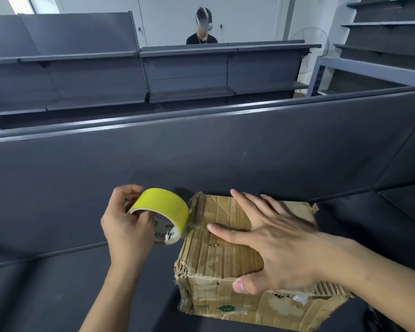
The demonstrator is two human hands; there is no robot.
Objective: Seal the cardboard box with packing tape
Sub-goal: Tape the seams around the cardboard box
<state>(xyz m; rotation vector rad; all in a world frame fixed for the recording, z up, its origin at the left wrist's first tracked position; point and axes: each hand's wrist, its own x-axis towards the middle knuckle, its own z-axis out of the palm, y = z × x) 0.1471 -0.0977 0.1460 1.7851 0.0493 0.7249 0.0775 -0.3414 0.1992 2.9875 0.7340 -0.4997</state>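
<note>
— Where is the box?
— The cardboard box sits on a dark shelf. The right hand lies flat on its top, fingers straight and spread.
— And the tape?
— The left hand holds the yellow tape roll, fingers curled round it, just beside the box's left edge.

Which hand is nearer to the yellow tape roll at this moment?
Left. The left hand grips the yellow tape roll beside the left edge of the cardboard box; the right hand lies flat on the box top, right of the roll, apart from it.
</note>
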